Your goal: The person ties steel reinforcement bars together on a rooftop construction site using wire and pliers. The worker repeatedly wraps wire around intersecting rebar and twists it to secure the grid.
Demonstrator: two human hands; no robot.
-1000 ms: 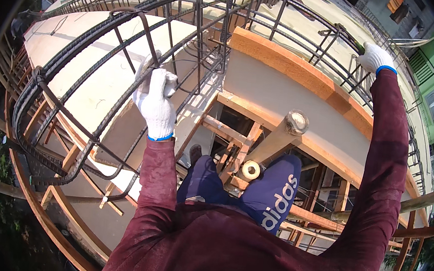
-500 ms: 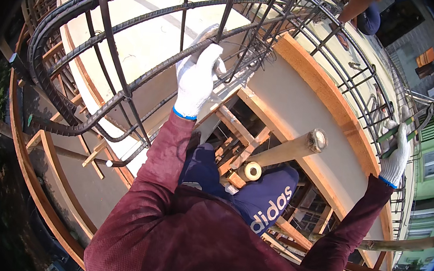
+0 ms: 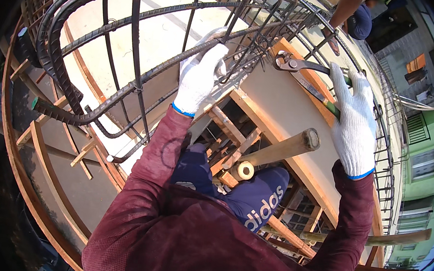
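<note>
Both of my hands wear white knit gloves with blue cuffs. My left hand is closed around a long ribbed steel bar of the rebar cage, its far fingers hidden behind the bar. To the right, my right hand grips a pair of end-cutting pincers by the green handles. The handles are spread, and the metal head points left toward a tangle of thin tie wire where bars cross. A gap separates the pincers' head from that wire.
Below me, timber framing surrounds openings, and a bamboo pole rises beside my knees. Cut bar ends stick out at left. Another person's leg shows at the upper right. A curved wooden form edge runs under the cage.
My right hand has swung inward from the far right, bringing the pincers toward the wire tangle. The left hand keeps its hold on the bar; the view has shifted slightly.
</note>
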